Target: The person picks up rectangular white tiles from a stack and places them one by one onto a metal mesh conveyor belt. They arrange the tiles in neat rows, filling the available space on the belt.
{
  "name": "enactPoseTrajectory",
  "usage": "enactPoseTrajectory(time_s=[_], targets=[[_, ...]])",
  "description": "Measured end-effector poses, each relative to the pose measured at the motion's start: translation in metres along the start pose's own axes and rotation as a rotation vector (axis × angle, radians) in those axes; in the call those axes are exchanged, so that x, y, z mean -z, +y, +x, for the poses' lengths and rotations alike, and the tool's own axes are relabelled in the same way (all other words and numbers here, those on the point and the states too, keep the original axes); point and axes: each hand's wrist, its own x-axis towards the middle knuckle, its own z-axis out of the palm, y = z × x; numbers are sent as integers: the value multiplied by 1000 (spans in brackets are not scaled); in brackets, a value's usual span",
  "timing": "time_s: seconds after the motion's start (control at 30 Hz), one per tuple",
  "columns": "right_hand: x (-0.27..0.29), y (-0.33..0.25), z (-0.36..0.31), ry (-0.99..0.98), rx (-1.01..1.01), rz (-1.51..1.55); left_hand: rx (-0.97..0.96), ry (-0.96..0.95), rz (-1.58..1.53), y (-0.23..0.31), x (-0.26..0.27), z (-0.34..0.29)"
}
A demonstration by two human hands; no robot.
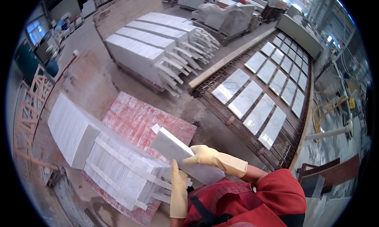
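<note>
Close to my body, a white marble tile [170, 143] is held at a slant between my two gloved hands. My right hand [202, 155], in a cream rubber glove, grips its upper edge with the thumb across the face. Lower down, my left hand [179, 181] in a matching glove has its thumb against the tile's near side; its other fingers are partly hidden. Just left of the hands stands a stack of tiles on edge [112, 169], with pale strips between and across them. Under the stack lies a worn red board [134, 112].
To the right, a mesh conveyor [221, 112] carries rows of glossy marble tiles [258, 104]. Ahead is another large tile stack [138, 45] with loose strips sticking out. A wooden frame [33, 108] stands far left, and a yellow hose [318, 120] hangs at right.
</note>
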Motion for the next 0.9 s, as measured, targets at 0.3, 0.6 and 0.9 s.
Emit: enactPoseTrajectory(time_s=[0.3, 0.6, 0.9], targets=[[104, 59, -62, 242, 162, -97, -170, -298, 463, -26, -136, -3], [171, 180, -97, 651, 49, 540, 220, -163, -157, -122, -143, 54], [259, 308, -169, 1286, -271, 899, 37, -41, -24, -123, -148, 84]])
